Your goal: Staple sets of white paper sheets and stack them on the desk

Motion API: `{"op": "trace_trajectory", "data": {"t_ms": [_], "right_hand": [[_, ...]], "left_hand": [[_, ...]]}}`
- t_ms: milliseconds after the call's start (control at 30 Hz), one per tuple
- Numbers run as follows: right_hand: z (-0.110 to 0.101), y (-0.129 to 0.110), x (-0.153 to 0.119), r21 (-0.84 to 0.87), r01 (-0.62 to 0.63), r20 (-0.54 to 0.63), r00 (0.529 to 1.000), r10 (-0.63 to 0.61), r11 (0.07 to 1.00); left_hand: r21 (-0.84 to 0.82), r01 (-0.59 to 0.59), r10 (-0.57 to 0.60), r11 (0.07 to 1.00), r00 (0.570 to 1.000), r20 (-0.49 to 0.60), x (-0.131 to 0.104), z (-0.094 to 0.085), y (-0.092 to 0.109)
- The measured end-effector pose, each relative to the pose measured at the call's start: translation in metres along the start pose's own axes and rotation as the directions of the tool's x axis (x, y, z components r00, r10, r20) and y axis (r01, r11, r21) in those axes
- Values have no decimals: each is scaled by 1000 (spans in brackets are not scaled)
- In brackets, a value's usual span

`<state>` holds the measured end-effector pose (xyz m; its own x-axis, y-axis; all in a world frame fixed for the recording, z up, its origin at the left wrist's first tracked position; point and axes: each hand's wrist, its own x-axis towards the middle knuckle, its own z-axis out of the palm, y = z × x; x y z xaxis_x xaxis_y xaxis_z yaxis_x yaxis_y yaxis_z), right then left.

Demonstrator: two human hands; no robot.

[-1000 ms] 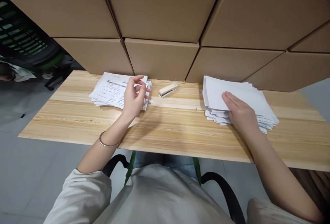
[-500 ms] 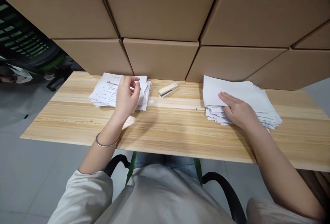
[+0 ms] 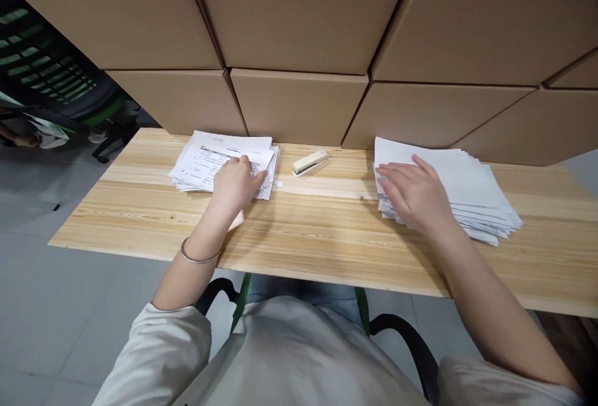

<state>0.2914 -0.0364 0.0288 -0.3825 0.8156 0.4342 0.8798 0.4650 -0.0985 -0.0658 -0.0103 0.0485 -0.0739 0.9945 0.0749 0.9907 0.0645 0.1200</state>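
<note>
A stack of printed sheets (image 3: 196, 160) lies on the left of the counter (image 3: 308, 238), under the left hand (image 3: 237, 183), its fingers bent down; whether they pinch any paper I cannot tell. The right hand (image 3: 413, 193), fingers loosely spread and grasping nothing, is over a plain-topped paper stack (image 3: 471, 179) on the right. Between the stacks rests a cream stapler (image 3: 310, 163); brown boxes (image 3: 299, 107) stand behind.

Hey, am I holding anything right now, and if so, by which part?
No clear hold shows. Your left hand is over the printed stack, your right hand over the blank-topped stack; whether either grips a sheet can't be told.
</note>
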Motion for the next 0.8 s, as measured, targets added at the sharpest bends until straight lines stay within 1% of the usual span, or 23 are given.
{"op": "trace_trajectory", "data": {"t_ms": [133,233,367,433,500,633,733,800], "right_hand": [[2,-36,12,169,107,28,993,-114,980],[6,-52,18,247,162,54,982,-180,955],[14,-62,24,313,165,118,970,-210,935],[17,-66,25,336,161,154,963,-223,928],[19,-71,26,358,157,175,957,-232,920],[25,-80,26,398,152,199,948,-247,905],[32,-85,25,444,156,200,943,-268,882],[37,-87,24,481,137,201,944,-261,866]], "left_hand": [[-22,-1,1,1000,1000,3,1,-2,0],[-44,-1,2,999,1000,21,1,-7,1],[-93,6,0,996,998,65,-1,-14,3],[-128,16,-7,992,998,67,-1,-16,3],[-192,13,-8,981,1000,27,0,-14,2],[-346,-30,6,938,997,-71,5,-7,-6],[-410,-31,-5,911,996,-86,9,-4,-11],[-437,-29,-13,899,996,-91,10,-3,-11]]}}
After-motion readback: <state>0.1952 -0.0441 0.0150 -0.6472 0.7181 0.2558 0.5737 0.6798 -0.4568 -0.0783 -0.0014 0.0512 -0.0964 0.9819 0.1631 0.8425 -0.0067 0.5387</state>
